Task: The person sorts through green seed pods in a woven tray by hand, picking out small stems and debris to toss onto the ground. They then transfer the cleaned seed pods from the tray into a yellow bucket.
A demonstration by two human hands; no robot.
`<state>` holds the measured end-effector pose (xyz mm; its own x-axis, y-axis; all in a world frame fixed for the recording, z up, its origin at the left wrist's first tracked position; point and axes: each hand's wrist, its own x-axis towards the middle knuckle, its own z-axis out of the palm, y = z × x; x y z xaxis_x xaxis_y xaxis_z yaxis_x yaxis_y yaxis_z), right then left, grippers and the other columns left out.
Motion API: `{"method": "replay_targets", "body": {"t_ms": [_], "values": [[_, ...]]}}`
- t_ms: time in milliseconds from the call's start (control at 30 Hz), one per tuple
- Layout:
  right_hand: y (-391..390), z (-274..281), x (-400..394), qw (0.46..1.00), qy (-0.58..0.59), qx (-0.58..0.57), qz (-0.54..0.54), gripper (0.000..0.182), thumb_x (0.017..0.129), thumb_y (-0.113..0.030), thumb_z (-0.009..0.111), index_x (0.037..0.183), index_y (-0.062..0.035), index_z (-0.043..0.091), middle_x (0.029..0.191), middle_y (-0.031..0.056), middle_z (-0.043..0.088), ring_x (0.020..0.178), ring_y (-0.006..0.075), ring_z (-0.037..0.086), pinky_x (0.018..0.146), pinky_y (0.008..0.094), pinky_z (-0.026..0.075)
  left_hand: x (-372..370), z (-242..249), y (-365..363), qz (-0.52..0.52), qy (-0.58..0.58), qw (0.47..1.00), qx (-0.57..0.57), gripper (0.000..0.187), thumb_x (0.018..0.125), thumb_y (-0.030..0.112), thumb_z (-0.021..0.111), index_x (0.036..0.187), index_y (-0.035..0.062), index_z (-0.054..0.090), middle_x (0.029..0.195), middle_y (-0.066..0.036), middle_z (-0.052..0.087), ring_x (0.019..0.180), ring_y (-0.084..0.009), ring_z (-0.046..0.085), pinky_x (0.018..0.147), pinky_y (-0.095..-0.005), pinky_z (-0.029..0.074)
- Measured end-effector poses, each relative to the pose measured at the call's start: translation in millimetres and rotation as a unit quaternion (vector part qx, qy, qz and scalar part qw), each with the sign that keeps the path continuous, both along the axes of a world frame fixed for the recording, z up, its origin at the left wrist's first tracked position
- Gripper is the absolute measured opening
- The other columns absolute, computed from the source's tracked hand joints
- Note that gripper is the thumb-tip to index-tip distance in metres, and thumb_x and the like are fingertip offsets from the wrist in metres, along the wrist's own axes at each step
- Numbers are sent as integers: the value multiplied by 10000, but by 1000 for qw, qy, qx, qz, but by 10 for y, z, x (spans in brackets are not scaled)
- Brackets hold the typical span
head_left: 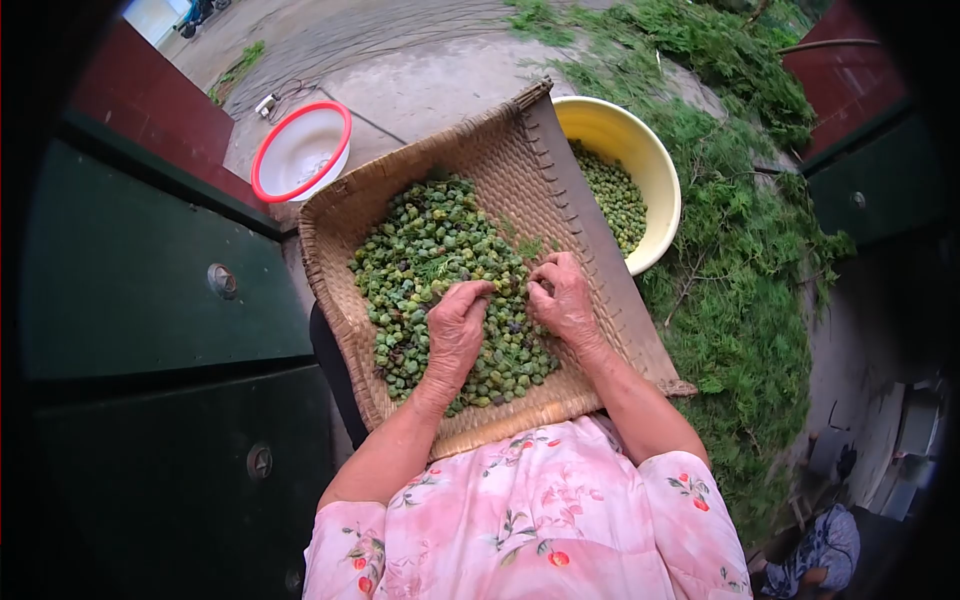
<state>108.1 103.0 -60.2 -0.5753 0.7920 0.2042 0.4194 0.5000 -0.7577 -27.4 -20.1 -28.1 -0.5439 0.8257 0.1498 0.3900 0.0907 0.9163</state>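
Woven tray (485, 411) on your lap, concrete ground (420, 75) beyond. Green cones (430, 240) heaped, knobbly. Both hands' fingers (470, 290) curled nearly closed; grip contents unclear.

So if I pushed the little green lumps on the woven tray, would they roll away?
The green lumps probably would roll a little, since they're roundish, but their bumpy shapes might make them wobble. The raised edge of the woven tray could stop some.
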Motion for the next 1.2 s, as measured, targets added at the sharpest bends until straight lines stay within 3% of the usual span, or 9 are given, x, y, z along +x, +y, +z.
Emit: {"method": "replay_targets", "body": {"t_ms": [133, 233, 333, 467, 567, 733, 967, 1067, 1200], "values": [[0, 236, 105, 983, 51, -175, 23, 100, 782, -77, 641, 859, -14, 634, 880, 79, 589, 776, 167, 614, 690, 311, 504, 13, 2, 12, 1, 7, 1000, 3, 219, 818, -36, 605, 1024, 22, 649, 939, -103, 654, 843, -202, 651, 742, -289, 509], [3, 230, 103, 906, 157, -390, 51, 104, 826, -90, 633, 873, 2, 627, 890, 50, 611, 764, 112, 623, 683, 273, 527, 28, 15, 5, -15, 29, 999, -4, 271, 817, -17, 625, 1085, 20, 630, 955, -89, 642, 819, -169, 635, 734, -270, 511], [-37, 334, 50, 867, 201, -445, 96, 106, 839, -80, 621, 884, 16, 623, 896, 53, 628, 797, 123, 637, 735, 284, 546, 33, 70, -7, -44, 50, 997, -38, 317, 800, 46, 668, 1113, 32, 619, 961, -99, 634, 802, -190, 637, 721, -290, 515], [-65, 302, 26, 837, 239, -474, 136, 112, 843, -79, 615, 889, 23, 621, 906, 67, 624, 826, 150, 646, 743, 296, 559, 42, 42, 10, -45, 99, 994, -25, 279, 797, 161, 686, 1049, 52, 638, 943, -119, 649, 804, -293, 630, 710, -366, 506], [-60, 271, 45, 828, 245, -487, 130, 112, 847, -82, 606, 887, 22, 615, 915, 85, 623, 828, 168, 652, 729, 304, 561, 38, 70, 2, -50, 64, 995, -56, 265, 809, 134, 690, 1048, 29, 643, 915, -110, 659, 793, -232, 647, 699, -323, 511], [-24, 240, 65, 811, 245, -526, 73, 120, 857, -101, 587, 880, 16, 601, 878, 99, 628, 800, 180, 661, 689, 291, 557, 46, 36, 6, -40, 95, 993, -55, 223, 786, 125, 690, 987, 37, 652, 878, -107, 655, 798, -263, 639, 693, -345, 503], [137, 268, 237, 872, 231, -432, -15, 127, 861, -130, 636, 884, -7, 622, 748, 29, 630, 664, 106, 616, 582, 236, 496, 70, 42, 14, -29, 64, 995, -66, 237, 754, 119, 708, 972, 47, 650, 854, -98, 650, 767, -254, 636, 691, -351, 501], [138, 418, 312, 877, 197, -433, 63, 101, 848, -109, 661, 879, -16, 639, 729, 6, 623, 637, 82, 585, 572, 224, 474, 83, 40, 18, -21, 67, 995, -74, 237, 756, 121, 709, 975, 54, 649, 860, -95, 654, 752, -245, 638, 683, -343, 505], [-62, 648, 364, 856, 53, -475, 198, 79, 814, -35, 680, 891, -34, 664, 747, 10, 636, 648, 100, 585, 624, 255, 493, 84, -11, 35, -5, 60, 997, -51, 250, 764, 115, 705, 1002, 63, 646, 858, -91, 651, 738, -239, 638, 676, -334, 507]]}}
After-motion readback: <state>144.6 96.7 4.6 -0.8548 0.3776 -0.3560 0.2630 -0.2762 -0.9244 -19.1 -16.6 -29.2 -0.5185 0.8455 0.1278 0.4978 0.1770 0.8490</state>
